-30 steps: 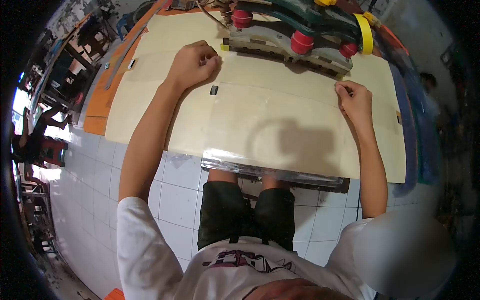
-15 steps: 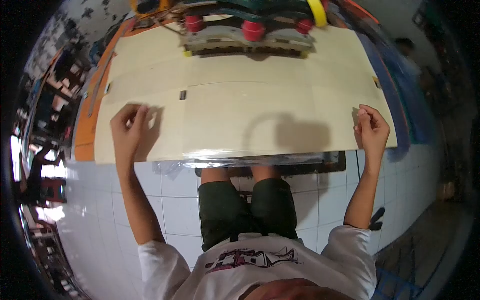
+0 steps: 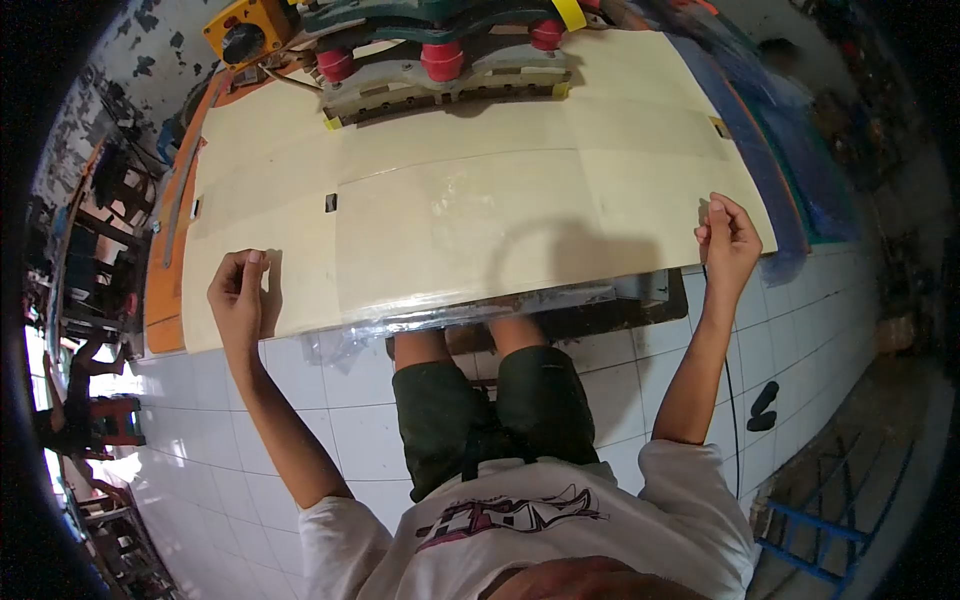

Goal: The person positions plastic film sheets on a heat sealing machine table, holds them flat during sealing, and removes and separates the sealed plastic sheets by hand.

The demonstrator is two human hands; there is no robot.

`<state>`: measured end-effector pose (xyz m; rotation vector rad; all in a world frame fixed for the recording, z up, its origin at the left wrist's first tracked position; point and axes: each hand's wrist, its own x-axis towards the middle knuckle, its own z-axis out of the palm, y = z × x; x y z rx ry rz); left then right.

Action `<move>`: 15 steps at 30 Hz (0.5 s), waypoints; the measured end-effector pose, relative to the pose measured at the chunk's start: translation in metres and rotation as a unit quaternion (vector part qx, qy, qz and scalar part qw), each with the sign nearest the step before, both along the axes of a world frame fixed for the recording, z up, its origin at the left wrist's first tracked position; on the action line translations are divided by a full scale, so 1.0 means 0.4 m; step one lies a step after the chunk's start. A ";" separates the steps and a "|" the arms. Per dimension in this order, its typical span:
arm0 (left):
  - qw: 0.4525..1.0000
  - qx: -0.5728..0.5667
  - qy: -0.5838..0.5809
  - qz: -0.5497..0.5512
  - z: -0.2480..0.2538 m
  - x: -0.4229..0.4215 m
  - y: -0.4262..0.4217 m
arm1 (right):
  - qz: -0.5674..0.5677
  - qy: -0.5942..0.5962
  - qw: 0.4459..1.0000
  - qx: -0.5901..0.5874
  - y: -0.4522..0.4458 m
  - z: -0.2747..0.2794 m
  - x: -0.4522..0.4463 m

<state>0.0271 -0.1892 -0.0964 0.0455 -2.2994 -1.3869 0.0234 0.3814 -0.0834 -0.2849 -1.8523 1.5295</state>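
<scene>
Clear plastic sheet flat on the cream-topped table, between the two hands, with crumpled film at its front edge, over the person's legs. Left hand beyond its left side, right hand beyond its right, well apart from each other, both curled with thumb against fingers; impossible to tell whether pinching anything thin. Just beside the sheet's left side, a small dark patch. Farther back, a machine with red knobs; behind, to the left, a yellow box. Along the right, bluish plastic; on the floor, dark footwear.
</scene>
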 end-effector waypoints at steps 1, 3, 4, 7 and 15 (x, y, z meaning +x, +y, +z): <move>1.000 0.002 -0.007 0.008 0.001 0.001 0.000 | 0.000 0.000 1.000 -0.001 -0.003 0.000 0.002; 1.000 0.001 0.002 0.008 0.006 0.002 0.010 | -0.014 -0.003 1.000 0.006 -0.008 0.002 0.004; 1.000 0.001 0.009 0.007 0.008 0.002 0.013 | -0.013 -0.001 1.000 0.005 -0.008 0.003 0.004; 1.000 -0.007 -0.009 0.014 0.011 0.005 0.010 | -0.014 -0.004 1.000 0.004 -0.007 0.003 0.004; 1.000 -0.011 0.006 0.000 0.012 0.004 0.013 | -0.004 -0.012 1.000 -0.005 -0.002 0.004 0.004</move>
